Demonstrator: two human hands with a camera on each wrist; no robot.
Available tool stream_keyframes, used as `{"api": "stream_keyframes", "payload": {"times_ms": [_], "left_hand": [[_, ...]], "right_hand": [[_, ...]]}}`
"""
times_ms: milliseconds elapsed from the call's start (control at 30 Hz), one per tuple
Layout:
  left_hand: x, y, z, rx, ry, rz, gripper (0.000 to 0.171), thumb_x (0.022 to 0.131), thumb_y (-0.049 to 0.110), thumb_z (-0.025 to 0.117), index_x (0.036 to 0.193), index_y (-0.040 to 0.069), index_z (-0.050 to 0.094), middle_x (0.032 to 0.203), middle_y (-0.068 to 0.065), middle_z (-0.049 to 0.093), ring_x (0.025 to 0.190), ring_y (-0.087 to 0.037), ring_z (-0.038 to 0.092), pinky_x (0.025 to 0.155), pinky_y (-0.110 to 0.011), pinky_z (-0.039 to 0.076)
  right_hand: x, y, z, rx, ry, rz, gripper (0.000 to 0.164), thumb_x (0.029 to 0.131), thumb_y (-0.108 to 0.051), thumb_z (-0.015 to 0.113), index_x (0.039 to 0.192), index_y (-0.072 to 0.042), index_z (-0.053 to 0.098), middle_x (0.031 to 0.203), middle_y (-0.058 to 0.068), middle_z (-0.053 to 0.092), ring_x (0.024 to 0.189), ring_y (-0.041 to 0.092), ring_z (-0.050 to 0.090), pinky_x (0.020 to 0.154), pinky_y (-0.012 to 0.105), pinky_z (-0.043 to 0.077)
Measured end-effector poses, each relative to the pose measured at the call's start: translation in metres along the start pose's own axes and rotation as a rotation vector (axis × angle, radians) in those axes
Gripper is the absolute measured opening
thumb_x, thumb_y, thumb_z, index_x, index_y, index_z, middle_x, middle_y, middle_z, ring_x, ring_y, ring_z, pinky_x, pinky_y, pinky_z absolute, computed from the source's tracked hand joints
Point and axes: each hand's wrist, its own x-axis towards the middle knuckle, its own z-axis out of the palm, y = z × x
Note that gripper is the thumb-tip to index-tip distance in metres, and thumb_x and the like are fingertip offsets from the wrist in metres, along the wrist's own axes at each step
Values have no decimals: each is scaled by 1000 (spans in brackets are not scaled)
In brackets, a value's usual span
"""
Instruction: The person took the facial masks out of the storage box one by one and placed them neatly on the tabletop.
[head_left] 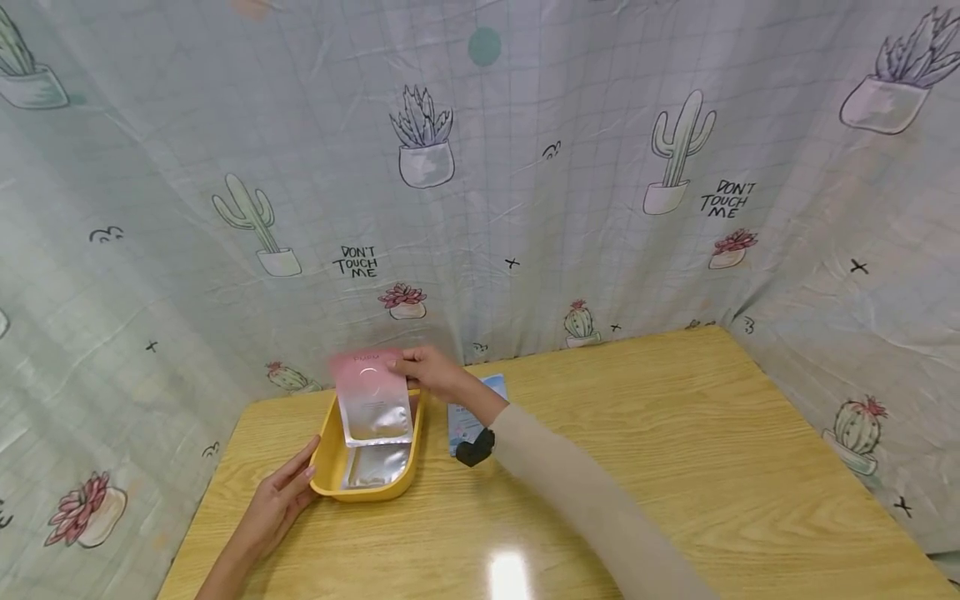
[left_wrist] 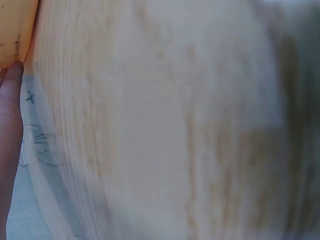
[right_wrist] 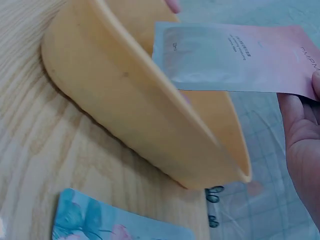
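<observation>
My right hand (head_left: 427,371) pinches the top edge of a pink-and-silver sheet mask packet (head_left: 372,400), which hangs over a yellow bin (head_left: 324,462). Printed text on the packet (right_wrist: 210,57) shows in the right wrist view, its silver end overlapping the bin's rim. Another silver packet (head_left: 377,467) lies inside the bin, partly covered by the held one. My left hand (head_left: 277,504) rests at the bin's left side, with fairly straight fingers touching its wall. In the left wrist view, a finger (left_wrist: 11,85) meets the bin's wall (left_wrist: 15,30).
A blue packet (head_left: 465,425) lies on the table right of the bin, partly hidden by my right forearm. The wood-grain table (head_left: 660,425) extends to the right. A cactus-print curtain (head_left: 510,192) hangs close behind the bin and along both sides.
</observation>
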Motion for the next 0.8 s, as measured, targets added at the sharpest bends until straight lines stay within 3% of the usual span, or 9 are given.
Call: {"api": "stream_keyframes", "payload": {"times_ms": [233, 633, 800], "left_hand": [[1, 0, 1, -12, 4, 9, 58, 111, 7, 39, 161, -2, 9, 152, 23, 40, 133, -1, 48, 104, -28, 50], [-1, 0, 0, -41, -16, 12, 57, 111, 4, 36, 161, -1, 9, 153, 22, 41, 134, -3, 49, 105, -30, 50], [0, 1, 0, -43, -26, 9, 57, 111, 4, 36, 161, -1, 8, 152, 22, 41, 134, -3, 49, 105, -30, 50]], "right_hand": [[-6, -17, -11, 48, 61, -44, 18, 106, 0, 50, 106, 15, 60, 89, 3, 66, 81, 9, 66, 77, 22, 61], [-28, -42, -36, 34, 101, -72, 25, 107, -3, 51, 83, -2, 59, 81, 3, 62, 72, 8, 59, 66, 19, 54], [-39, -50, -50, -4, 122, -79, 20, 106, -4, 53, 90, 2, 63, 81, 4, 64, 72, 9, 60, 66, 19, 56]]}}
